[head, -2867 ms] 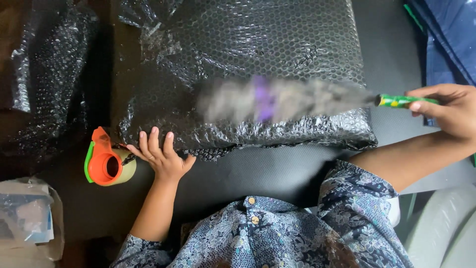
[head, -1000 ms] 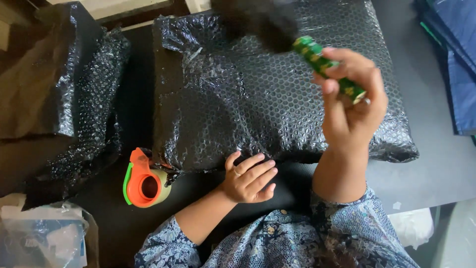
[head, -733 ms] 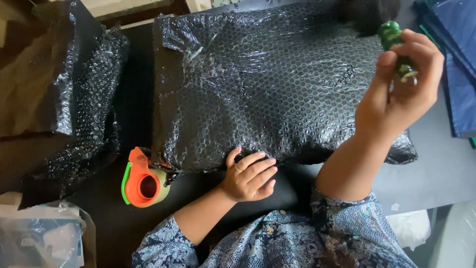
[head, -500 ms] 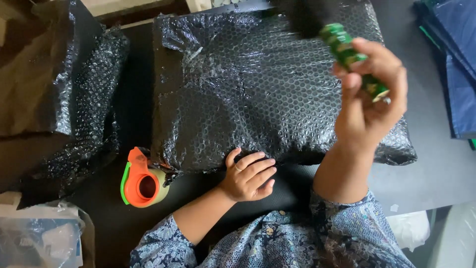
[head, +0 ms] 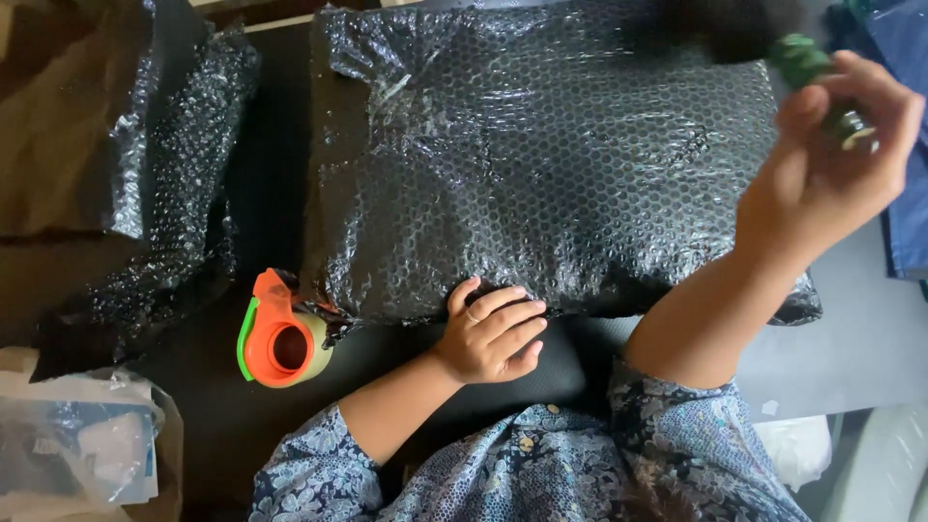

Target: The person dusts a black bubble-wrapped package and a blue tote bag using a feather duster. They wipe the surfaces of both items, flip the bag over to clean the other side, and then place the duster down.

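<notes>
Now right hand [head: 822, 174] swung right, grip clenched on green-handled duster [head: 802, 63], left hand [head: 493, 333] unmoved, loosely curled on bubble-wrapped parcel [head: 541, 164]

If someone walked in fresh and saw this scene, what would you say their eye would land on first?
Most likely the large parcel wrapped in black bubble wrap, filling the middle of the dark table, with the left hand resting at its near edge. Next, the orange tape dispenser by its lower-left corner. At upper right, the right hand grips a green-handled tool, its dark end blurred.
</notes>
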